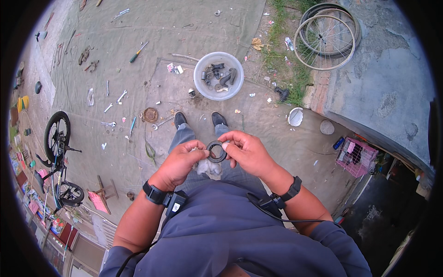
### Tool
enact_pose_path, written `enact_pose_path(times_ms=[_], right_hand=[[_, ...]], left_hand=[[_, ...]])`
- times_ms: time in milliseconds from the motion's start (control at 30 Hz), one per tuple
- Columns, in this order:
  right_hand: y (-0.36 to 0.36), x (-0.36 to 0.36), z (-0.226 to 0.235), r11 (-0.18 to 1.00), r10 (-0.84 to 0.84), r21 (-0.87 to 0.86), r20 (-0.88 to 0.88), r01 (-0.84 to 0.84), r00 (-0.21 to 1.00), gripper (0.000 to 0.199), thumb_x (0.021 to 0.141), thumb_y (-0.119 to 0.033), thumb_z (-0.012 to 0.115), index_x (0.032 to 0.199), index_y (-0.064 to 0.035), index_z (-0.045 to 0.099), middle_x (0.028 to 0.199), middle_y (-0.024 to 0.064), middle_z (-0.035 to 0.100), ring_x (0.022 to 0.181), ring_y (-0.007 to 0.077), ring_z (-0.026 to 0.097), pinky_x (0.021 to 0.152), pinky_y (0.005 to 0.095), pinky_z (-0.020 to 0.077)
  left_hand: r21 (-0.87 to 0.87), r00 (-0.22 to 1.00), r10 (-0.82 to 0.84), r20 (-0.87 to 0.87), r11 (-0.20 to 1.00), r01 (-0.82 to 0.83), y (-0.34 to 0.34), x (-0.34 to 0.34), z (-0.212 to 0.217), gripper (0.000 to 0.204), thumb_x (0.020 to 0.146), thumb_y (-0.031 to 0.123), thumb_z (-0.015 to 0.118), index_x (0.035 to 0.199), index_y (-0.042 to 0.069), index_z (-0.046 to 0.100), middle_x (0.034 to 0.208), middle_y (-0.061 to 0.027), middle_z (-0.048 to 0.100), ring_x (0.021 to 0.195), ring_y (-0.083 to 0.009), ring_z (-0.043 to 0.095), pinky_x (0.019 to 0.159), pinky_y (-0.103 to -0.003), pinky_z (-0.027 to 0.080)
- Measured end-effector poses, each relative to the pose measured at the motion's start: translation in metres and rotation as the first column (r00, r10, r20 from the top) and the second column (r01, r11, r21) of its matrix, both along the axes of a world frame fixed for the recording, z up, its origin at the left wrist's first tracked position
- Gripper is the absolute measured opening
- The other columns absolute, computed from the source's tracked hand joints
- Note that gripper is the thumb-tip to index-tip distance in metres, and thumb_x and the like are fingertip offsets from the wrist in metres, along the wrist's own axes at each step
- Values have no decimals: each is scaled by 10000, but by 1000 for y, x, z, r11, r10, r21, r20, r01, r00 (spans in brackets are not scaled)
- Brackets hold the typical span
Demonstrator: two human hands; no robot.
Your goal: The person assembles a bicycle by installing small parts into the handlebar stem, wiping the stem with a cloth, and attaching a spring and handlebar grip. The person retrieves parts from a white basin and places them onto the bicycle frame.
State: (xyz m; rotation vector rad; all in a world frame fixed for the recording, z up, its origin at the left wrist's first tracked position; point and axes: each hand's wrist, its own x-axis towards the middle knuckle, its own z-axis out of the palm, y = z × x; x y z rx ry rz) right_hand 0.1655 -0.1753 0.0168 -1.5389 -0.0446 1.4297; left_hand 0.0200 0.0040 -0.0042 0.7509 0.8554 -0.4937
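Note:
Over my lap, both hands hold up a dark ring-shaped part, like a bearing ring or seal, from its two sides. My left hand pinches its left edge between thumb and fingers. The thumb and forefinger of my right hand close on its upper right rim. A crumpled whitish rag hangs just below the ring, by my left fingers; whether those fingers also grip it I cannot tell. Beyond my feet stands a pale plastic basin with several dark metal parts inside.
Left of my feet lie wrenches, a screwdriver and a round rusty part. A bicycle and a small stool are farther left. Bicycle wheels lie at the far right, a pink wire cage nearer.

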Motion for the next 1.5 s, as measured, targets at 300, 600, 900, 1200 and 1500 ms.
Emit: enact_pose_path(times_ms=[300, 600, 900, 1200, 1500], right_hand=[[-1, 4, 0, 999, -38, -28, -129, 35, 991, 281, 999, -169, 662, 1199, 29, 656, 838, 42, 665, 623, 71, 606, 545, 218, 487], [0, 3, -3, 986, 139, -134, 290, -103, 947, 235, 954, -141, 704, 1113, 29, 670, 749, 11, 658, 646, 66, 599, 554, 244, 470], [6, 5, 7, 975, 222, -132, 516, -179, 827, 195, 935, -122, 712, 1073, 14, 687, 741, 20, 660, 645, 74, 592, 584, 264, 484], [54, 14, 24, 956, 126, 246, 147, -160, 981, 232, 985, -91, 671, 1186, 19, 634, 864, 35, 669, 692, 68, 629, 582, 243, 536], [135, -59, 58, 687, 526, 225, 502, -691, 686, 227, 953, -124, 702, 1147, -14, 664, 807, 37, 679, 710, 90, 642, 637, 266, 524]], left_hand=[[-31, 999, 7, 38, 999, -5, 1, 4, 5, 67, 978, 101, 625, 1011, 53, 659, 1059, -88, 729, 1012, -160, 633, 967, -308, 463], [183, 965, 247, 85, 948, -259, 10, 6, 15, 155, 991, 127, 649, 1125, 50, 639, 1133, -59, 693, 1035, -108, 650, 858, -269, 517], [953, 924, -264, 276, 204, -226, 9, 11, 11, 251, 836, 22, 725, 1082, 29, 677, 1048, -140, 688, 999, -271, 674, 898, -359, 524], [411, 962, 144, 232, 882, -231, 0, -40, 64, 251, 995, 248, 726, 1151, 52, 715, 1057, -17, 728, 887, -66, 614, 765, -242, 496], [409, 780, 570, 259, 667, -623, -8, -138, 80, 184, 990, 238, 729, 1061, 72, 695, 875, 53, 642, 760, -33, 552, 664, -226, 450]])
